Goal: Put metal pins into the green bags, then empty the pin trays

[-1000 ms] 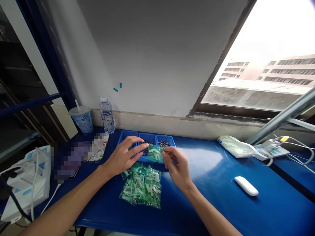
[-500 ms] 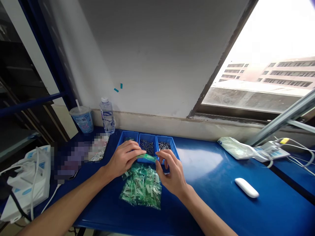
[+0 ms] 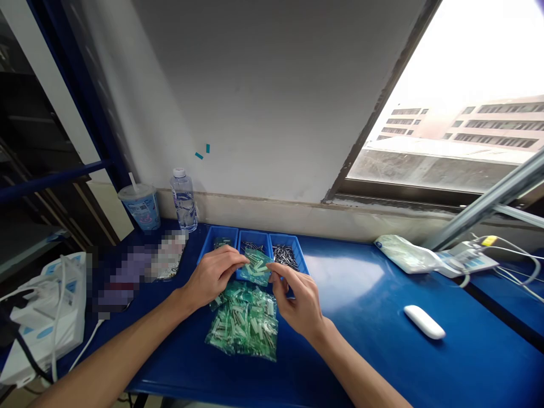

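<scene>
Left hand [image 3: 215, 276] and right hand [image 3: 301, 300] both bare; fingers [image 3: 289, 273] slender, wrists [image 3: 182, 301] narrow; left forearm [image 3: 127, 345] and right forearm [image 3: 359, 365] slim, uncovered, smooth in outline, broadening gradually toward the lower frame edge; fingernail detail too small to make out

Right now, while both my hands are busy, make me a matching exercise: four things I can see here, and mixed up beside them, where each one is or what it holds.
1. single green bag
2. pile of green bags
3. rightmost blue bin
4. clear bottle

A. holding loose metal pieces
B. standing beside the cup with a straw
C. held between the left hand and right hand
D. lying nearest the blue table's front edge

Pairs: 1-C, 2-D, 3-A, 4-B
</scene>
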### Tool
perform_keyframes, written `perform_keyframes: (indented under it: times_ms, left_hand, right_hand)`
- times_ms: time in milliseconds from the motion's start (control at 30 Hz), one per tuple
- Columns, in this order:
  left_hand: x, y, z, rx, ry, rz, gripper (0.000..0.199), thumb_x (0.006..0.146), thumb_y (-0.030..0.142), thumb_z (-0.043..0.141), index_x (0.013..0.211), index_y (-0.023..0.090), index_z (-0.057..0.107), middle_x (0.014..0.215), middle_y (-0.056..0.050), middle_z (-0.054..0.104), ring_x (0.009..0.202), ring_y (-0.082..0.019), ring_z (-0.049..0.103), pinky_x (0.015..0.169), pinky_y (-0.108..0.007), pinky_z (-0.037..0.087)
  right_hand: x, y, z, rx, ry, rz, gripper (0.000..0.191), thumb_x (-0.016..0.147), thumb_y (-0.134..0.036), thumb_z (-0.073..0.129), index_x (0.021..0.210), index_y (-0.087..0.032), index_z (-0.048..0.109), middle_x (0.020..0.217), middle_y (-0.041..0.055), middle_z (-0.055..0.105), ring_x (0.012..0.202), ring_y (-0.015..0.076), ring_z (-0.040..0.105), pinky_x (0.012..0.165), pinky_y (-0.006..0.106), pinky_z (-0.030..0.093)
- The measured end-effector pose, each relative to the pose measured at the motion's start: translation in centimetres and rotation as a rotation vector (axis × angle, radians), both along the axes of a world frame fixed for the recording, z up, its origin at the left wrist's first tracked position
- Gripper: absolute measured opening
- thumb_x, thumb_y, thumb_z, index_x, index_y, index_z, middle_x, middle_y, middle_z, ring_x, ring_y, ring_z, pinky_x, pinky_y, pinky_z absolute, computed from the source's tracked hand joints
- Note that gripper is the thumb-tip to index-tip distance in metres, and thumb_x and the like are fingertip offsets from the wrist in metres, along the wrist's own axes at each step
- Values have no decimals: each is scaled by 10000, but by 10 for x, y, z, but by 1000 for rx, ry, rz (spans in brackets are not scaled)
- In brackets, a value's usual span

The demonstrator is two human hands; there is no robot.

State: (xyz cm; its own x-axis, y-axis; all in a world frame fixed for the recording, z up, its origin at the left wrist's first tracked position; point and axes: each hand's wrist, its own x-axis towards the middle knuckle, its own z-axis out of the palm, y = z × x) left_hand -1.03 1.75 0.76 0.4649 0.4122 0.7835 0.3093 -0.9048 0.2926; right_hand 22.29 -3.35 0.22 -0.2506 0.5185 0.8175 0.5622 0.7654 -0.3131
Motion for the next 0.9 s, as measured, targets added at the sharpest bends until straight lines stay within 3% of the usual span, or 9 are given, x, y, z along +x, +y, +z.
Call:
perform_keyframes:
  times_ms: [133, 333, 467, 567, 667, 800, 900]
  left_hand:
    - [0, 0, 1, 18, 32, 27, 212, 1049, 162, 553, 1188, 225, 701, 1007, -66, 772, 1022, -211, 719, 871, -338, 612]
    - [1, -1, 4, 79, 15, 17, 116, 1010, 201, 658, 1113, 221, 710, 983, -55, 759, 989, -222, 670, 909, -377, 586]
    - [3, -4, 1, -40, -70, 37, 96, 993, 212, 697, 1080, 218, 659, 980, -42, 729, 938, -185, 692, 801, -293, 595]
    - [3, -6, 1, -103, -118, 62, 96, 978, 230, 722, 1011, 217, 633, 937, -26, 692, 868, -160, 693, 718, -248, 577]
    - [2, -6, 2, -76, -74, 59, 28, 1009, 195, 668, 1024, 218, 669, 935, -28, 693, 902, -161, 690, 758, -251, 573]
    - [0, -3, 3, -57, -43, 58, 190, 1045, 115, 565, 1134, 227, 691, 974, -40, 717, 992, -173, 680, 848, -276, 569]
    - [0, -1, 3, -48, -40, 63, 195, 1035, 114, 585, 1153, 228, 691, 988, -41, 729, 1021, -181, 667, 851, -277, 564]
  right_hand:
    - [-1, 0, 0, -6, 9, -36, 240, 1037, -130, 519, 1207, -227, 658, 837, 23, 759, 581, 119, 647, 583, 249, 524]
    - [-1, 0, 2, -15, -7, -36, 120, 1059, -185, 551, 1031, -214, 664, 855, 50, 713, 626, 128, 628, 561, 254, 488]
    - [-2, 1, 1, -15, 28, -37, 97, 1043, -168, 591, 963, -220, 607, 876, 40, 710, 588, 109, 586, 545, 246, 465]
    - [-2, 0, 0, -4, 43, -32, 86, 1032, -141, 602, 1003, -222, 608, 825, 13, 721, 541, 104, 567, 554, 245, 469]
    - [-2, -1, 1, -4, 19, -21, 148, 1035, -110, 568, 1099, -224, 639, 853, 21, 755, 574, 120, 627, 596, 247, 507]
    - [-2, -1, 1, -5, 25, -43, 201, 1026, -97, 574, 1152, -232, 655, 896, 26, 777, 590, 122, 651, 617, 247, 525]
    - [-1, 0, 1, 9, 15, -59, 168, 1026, -118, 602, 1140, -228, 659, 894, 24, 773, 577, 117, 624, 603, 251, 505]
